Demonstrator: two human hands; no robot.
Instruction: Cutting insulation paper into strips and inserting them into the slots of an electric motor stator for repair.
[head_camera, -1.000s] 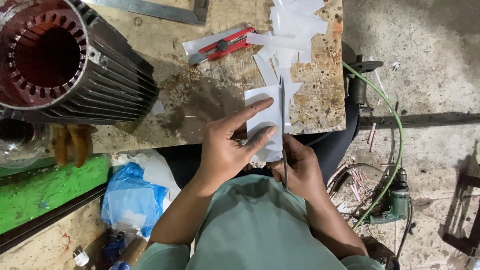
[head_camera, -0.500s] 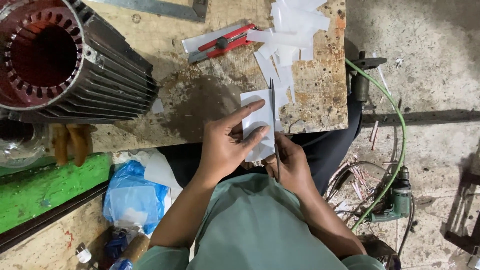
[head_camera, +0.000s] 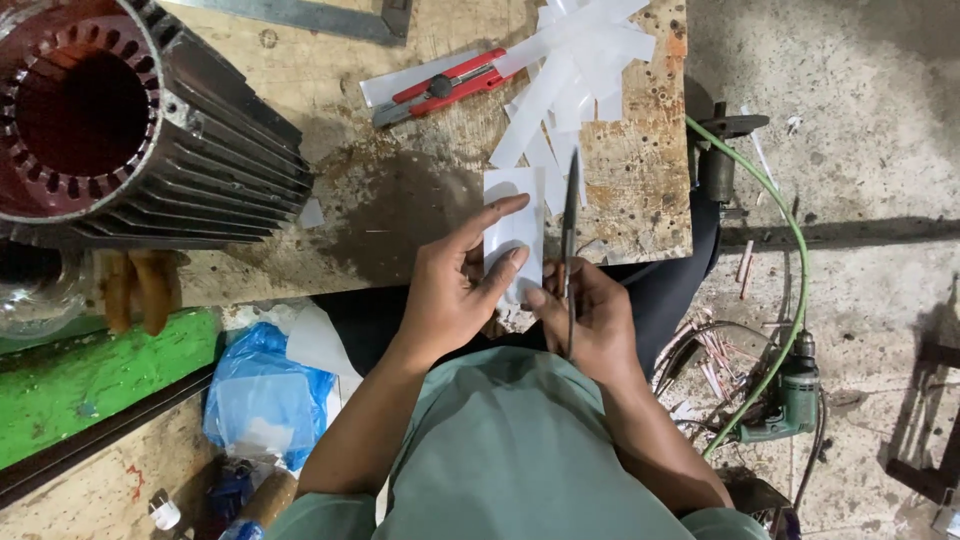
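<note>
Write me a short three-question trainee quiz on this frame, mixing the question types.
1. True or false: the left hand holds the white paper piece.
2. What lies on the wooden board above the hands? A) a green drill B) a red utility knife C) a blue bag
3. Fill in: the right hand holds a thin, dark ____ upright beside the paper piece.

Key:
1. True; thumb and fingers pinch it.
2. B, the red utility knife, next to the pile of white strips. The green drill and blue bag lie on the floor.
3. Blade; it looks like scissors seen edge-on, but I cannot tell for sure.
</note>
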